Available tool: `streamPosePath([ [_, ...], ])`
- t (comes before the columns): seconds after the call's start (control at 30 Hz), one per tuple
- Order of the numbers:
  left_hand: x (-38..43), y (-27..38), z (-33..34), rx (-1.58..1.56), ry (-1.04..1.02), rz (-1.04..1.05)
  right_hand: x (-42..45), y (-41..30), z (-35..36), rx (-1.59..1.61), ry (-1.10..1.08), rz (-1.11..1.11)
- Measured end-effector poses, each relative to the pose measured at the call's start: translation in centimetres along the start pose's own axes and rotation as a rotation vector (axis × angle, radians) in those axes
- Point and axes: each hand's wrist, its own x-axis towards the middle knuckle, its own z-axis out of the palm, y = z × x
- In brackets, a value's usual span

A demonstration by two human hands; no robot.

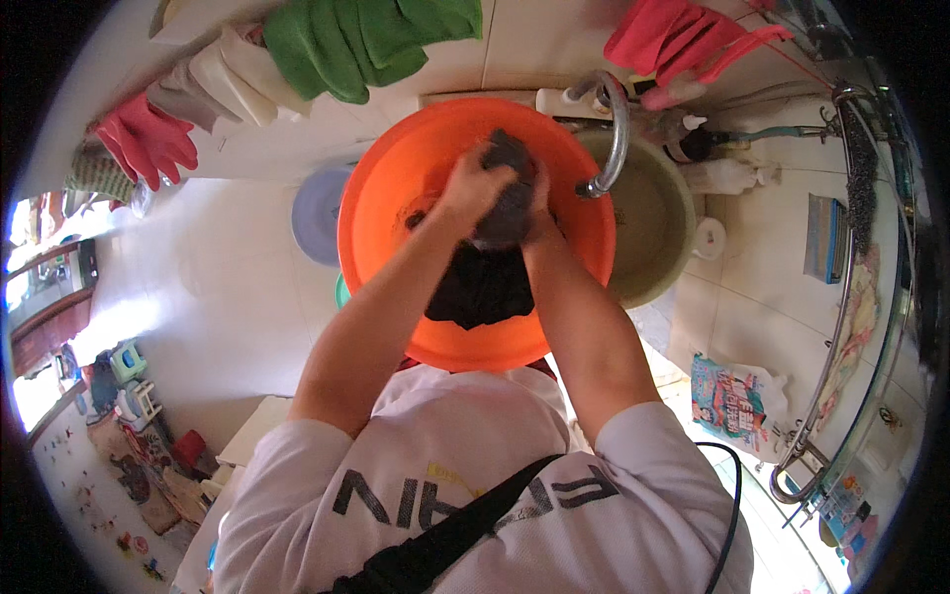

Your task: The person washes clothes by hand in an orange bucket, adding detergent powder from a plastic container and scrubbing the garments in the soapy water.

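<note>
An orange plastic basin (pixel 371 252) stands before me, with black cloth (pixel 482 286) lying in its near part. Above that cloth my left hand (pixel 475 185) and my right hand (pixel 540 194) hold a bunched dark grey cloth (pixel 505 211) between them, one hand on each side. Both hands are somewhat blurred, and the fingers of the right one are partly hidden behind the cloth. A curved metal faucet spout (pixel 617 141) reaches over the basin's right rim.
An olive-coloured basin (pixel 657 223) stands at the right, partly under the orange one; a blue-grey basin (pixel 315 215) is at the left. Green rubber gloves (pixel 356 44) and pink gloves (pixel 152 141) hang beyond. Bottles (pixel 724 174) stand at the back right.
</note>
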Motion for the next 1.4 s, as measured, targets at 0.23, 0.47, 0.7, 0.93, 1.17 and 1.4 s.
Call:
streamPosePath([
  [0.23, 0.7, -1.8, -3.3, 0.888, 0.234, 0.396, -4.0, -1.2, 2.7, -0.341, 0.048, -0.033],
  [0.47, -3.1, -4.9, -2.3, 1.228, 0.106, 0.266, -7.8, -1.0, 0.4, -2.333, 0.289, -0.660],
  [0.7, 2.3, -9.4, -1.7, 1.095, 0.030, 0.387, -1.8, 2.4, -3.0, -2.203, 0.375, -0.460],
  [0.93, -1.3, 0.8, 0.0, 0.058, -0.001, 0.123, -1.4, -1.7, 1.7, -0.156, 0.152, 0.008],
  [1.17, 0.9, -4.1, -6.0, 1.031, 0.251, 0.429, -4.2, -2.0, 1.4, -0.754, 0.154, -0.028],
  [1.4, -4.1, -7.9, -3.3, 1.256, 0.102, 0.444, -8.2, -0.4, 1.0, -2.457, 0.138, -0.704],
])
